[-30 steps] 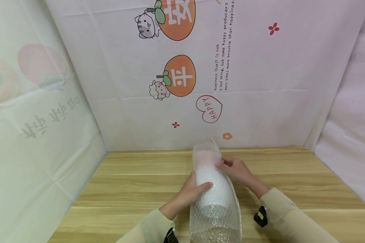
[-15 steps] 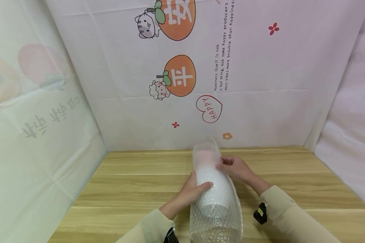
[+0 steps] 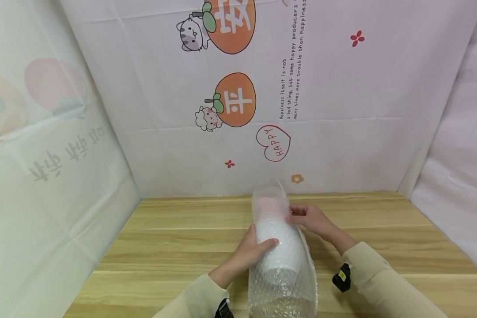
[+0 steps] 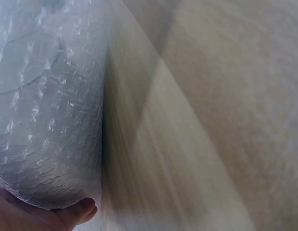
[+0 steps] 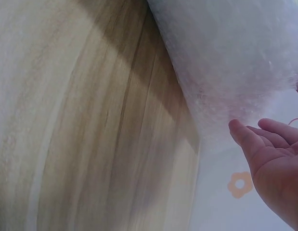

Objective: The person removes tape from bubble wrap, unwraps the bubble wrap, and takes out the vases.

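Listed: bubble-wrapped roll point(image 3: 285, 265), table point(image 3: 179, 247) beneath. Gripped on roll's left by left hand point(image 3: 251, 250); touched at roll's right edge by right hand point(image 3: 312, 221), pinch indiscernible. Presumably needed light, even pressure.

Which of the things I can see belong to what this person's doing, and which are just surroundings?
Seemingly part of the job:
bubble wrap
pale thing inside it, too veiled to identify
left hand, holding the bundle
right hand, at its right edge

Just surroundings:
wooden table underneath
printed cloth behind
black device by the right sleeve
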`<state>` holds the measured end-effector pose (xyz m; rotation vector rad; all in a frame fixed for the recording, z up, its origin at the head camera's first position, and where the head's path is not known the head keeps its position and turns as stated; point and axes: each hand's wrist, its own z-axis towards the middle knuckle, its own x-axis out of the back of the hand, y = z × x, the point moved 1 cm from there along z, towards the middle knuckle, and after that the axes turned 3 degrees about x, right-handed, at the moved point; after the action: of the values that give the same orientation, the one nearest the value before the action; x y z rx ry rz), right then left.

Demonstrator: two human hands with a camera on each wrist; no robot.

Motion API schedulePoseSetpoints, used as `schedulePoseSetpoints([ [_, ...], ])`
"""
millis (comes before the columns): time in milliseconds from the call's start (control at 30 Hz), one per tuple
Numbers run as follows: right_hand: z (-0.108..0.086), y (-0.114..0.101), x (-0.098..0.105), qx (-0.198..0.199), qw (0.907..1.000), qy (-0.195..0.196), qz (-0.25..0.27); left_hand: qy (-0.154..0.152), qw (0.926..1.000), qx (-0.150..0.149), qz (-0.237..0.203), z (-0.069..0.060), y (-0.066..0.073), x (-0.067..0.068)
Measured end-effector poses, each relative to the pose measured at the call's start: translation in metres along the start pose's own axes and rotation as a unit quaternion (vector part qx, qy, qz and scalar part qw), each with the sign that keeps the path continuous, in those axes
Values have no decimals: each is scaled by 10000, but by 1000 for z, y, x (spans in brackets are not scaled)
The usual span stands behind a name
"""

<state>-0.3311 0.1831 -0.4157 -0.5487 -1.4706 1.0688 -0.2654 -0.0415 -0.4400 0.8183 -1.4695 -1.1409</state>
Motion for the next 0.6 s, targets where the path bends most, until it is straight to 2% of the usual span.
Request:
schedulePoseSetpoints([
  [333, 0, 8, 4, 28, 9999, 121, 60, 55, 9999, 77, 76, 0, -2, -1],
  [600, 0, 12, 4, 6, 9997, 152, 170, 0, 10000, 16, 2, 1, -2, 0],
])
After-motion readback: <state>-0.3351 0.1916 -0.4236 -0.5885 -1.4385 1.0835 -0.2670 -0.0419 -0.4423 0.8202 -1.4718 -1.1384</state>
